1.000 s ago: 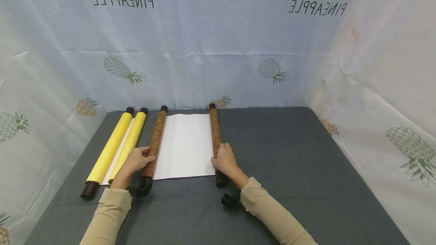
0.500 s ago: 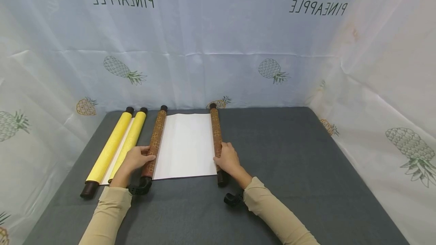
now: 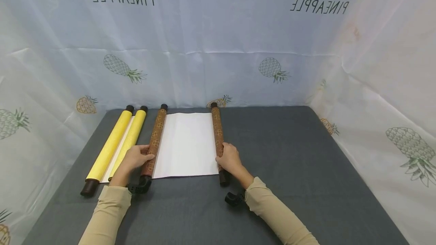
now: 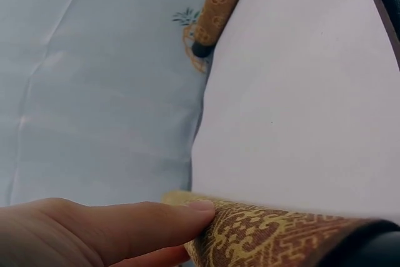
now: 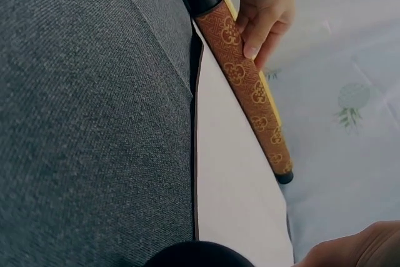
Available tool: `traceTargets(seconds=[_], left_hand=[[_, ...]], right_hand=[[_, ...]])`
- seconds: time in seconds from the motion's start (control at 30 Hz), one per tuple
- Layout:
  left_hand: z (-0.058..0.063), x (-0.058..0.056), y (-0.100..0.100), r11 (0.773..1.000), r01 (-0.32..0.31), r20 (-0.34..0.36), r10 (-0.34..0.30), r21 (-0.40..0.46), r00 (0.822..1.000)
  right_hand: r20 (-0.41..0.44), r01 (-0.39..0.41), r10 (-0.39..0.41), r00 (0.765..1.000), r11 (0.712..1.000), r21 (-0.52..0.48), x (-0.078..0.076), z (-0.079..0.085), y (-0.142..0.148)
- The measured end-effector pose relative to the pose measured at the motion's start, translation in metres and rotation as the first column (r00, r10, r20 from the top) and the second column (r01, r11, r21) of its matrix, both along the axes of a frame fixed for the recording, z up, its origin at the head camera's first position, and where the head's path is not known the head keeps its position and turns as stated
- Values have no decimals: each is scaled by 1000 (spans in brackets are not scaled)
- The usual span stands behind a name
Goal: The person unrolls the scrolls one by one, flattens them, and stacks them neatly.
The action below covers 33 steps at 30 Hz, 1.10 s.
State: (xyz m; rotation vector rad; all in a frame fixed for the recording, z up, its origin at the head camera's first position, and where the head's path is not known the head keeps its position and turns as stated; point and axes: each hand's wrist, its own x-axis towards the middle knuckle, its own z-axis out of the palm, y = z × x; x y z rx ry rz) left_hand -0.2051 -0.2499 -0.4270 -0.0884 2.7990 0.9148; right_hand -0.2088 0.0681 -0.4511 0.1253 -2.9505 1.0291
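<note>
A brown patterned hanging scroll [image 3: 156, 133] lies partly unrolled, with blank white paper [image 3: 186, 144] stretched between its two rolls. My left hand [image 3: 134, 158] grips the left roll near its front end, the thumb [image 4: 194, 211] on top of the patterned cloth. On the other side, my right hand [image 3: 229, 158] holds the right roll [image 3: 217, 124] near its lower end; its fingers are partly hidden behind the roll. Dark knobs cap the rolls. In the right wrist view, the left hand [image 5: 267, 14] pinches the far roll [image 5: 240, 79].
A yellow scroll [image 3: 110, 144], slightly unrolled, lies to the left, close to my left hand. Grey cloth [image 3: 289, 162] covers the table. A white pineapple-print curtain [image 3: 218, 41] hangs behind the table and along both sides.
My right hand has moved slightly right with the right roll, and a little more white paper shows. The left hand and left roll stay in place.
</note>
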Motion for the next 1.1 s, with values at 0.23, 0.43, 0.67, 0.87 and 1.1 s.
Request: traceTargets(seconds=[0.23, 0.43, 0.67, 0.87, 1.1], left_hand=[[1, 1, -1, 1000, 1, 12, -1, 3, 1000], [0, 2, 0, 1000, 3, 13, -3, 13, 1000], [0, 3, -1, 1000, -3, 18, 3, 15, 1000], [1, 3, -2, 1000, 1, 12, -1, 26, 1000], [-1, 3, -2, 1000, -2, 4, 2, 30, 1000]], right_hand=[[0, -2, 2, 1000, 1000, -12, 4, 2, 3], [-22, -9, 9, 1000, 1000, -18, 5, 1, 7], [16, 7, -7, 1000, 1000, -25, 5, 1, 12], [33, 37, -38, 999, 999, 22, 4, 1, 15], [50, 34, -36, 998, 999, 42, 1, 2, 22]])
